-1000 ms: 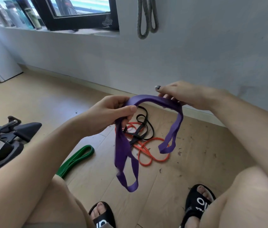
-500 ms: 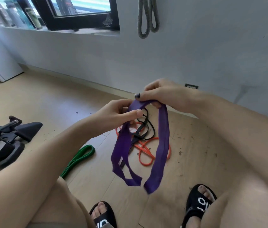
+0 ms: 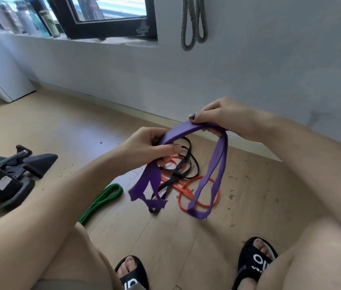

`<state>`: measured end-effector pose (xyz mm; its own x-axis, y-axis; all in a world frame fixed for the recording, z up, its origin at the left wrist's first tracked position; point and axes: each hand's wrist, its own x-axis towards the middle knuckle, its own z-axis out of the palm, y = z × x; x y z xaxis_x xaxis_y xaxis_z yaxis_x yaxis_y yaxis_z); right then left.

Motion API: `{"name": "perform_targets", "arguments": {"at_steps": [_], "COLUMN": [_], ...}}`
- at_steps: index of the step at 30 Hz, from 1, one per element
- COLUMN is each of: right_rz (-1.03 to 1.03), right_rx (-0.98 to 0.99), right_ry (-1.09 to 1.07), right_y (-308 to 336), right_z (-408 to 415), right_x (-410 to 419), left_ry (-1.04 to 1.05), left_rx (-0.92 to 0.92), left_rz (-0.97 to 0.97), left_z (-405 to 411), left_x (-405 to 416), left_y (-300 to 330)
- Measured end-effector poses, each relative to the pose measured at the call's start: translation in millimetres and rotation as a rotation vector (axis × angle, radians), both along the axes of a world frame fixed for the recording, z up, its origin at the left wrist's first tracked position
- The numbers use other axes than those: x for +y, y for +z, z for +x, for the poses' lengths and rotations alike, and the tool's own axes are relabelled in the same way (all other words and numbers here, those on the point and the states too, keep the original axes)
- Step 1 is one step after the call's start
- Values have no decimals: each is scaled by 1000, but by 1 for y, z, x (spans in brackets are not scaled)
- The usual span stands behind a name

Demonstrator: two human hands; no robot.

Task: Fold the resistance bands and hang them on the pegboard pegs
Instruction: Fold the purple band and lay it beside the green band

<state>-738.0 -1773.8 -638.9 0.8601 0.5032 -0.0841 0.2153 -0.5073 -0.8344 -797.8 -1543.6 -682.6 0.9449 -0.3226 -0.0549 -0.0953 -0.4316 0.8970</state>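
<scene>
While my left hand [image 3: 148, 146] and right hand [image 3: 223, 116] curl their fingers round the purple resistance band [image 3: 186, 132], I see it arched between them, both looped ends dangling above the floor [image 3: 77, 126].

Left hand [image 3: 150, 146], right hand [image 3: 224, 116] raised, fingers curled, pinching.

Soft daylight from the window [image 3: 111, 9]; wide-angle bending at edges, slight motion blur.
</scene>
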Motion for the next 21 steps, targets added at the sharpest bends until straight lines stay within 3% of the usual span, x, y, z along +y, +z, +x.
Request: {"name": "perform_targets", "arguments": {"at_steps": [7,11,21], "right_rz": [14,-88,114], "right_rx": [68,-24,-31], "right_ry": [25,60,-76], "right_y": [-1,-6,6], "right_z": [-12,-16,-2], "right_x": [13,29,9], "left_ry": [22,-7,-70], "left_rx": [-61,-85,37], "left_rz": [-50,-81,3], "left_z": [1,0,4], "left_x": [-1,-8,-2], "left_y": [6,4,-7]}}
